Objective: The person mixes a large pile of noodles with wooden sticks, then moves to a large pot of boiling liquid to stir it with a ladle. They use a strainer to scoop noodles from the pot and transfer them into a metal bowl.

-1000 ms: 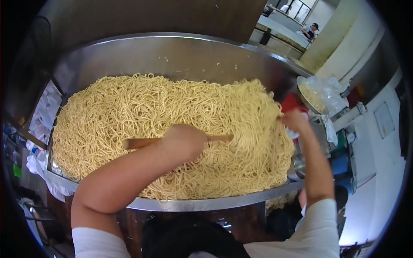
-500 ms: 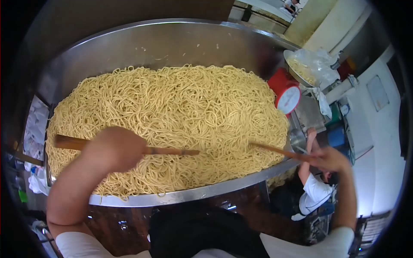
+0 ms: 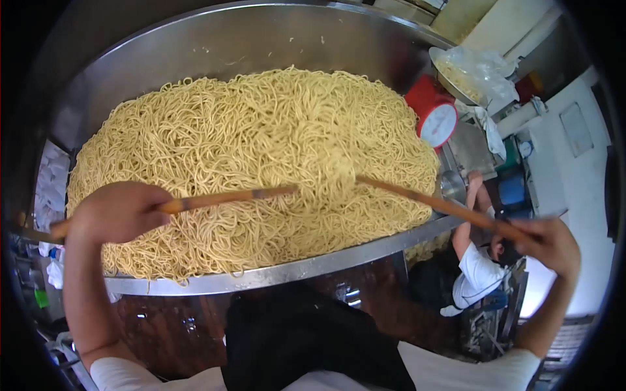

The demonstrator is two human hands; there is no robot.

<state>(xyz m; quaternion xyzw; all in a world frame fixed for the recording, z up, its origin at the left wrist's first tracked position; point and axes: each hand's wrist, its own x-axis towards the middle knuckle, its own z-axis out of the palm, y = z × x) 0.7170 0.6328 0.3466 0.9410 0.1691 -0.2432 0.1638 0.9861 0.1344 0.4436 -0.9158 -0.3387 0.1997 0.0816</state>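
A wide heap of yellow noodles (image 3: 215,143) fills the large metal trough (image 3: 261,281) in front of me. My left hand (image 3: 120,210) is closed around a bamboo stick (image 3: 225,198), whose tip reaches into the middle of the heap. From the right, my right hand (image 3: 548,242) grips a second wooden stick (image 3: 424,199). It slants over the trough's near rim, its tip among the noodles. Between the two tips a clump of noodles (image 3: 329,173) looks blurred and raised.
A red dial scale (image 3: 435,120) stands at the trough's right end, with a bowl and a plastic bag (image 3: 492,68) behind it. To the right a co-worker in a white shirt (image 3: 479,277) works near a metal pot (image 3: 452,184). White bags (image 3: 52,176) lie at the left.
Both hands have moved outward, the left one leftward and the right one to the right and slightly down. The sticks' tips now sit higher in the heap, and noodles between them are stirred up.
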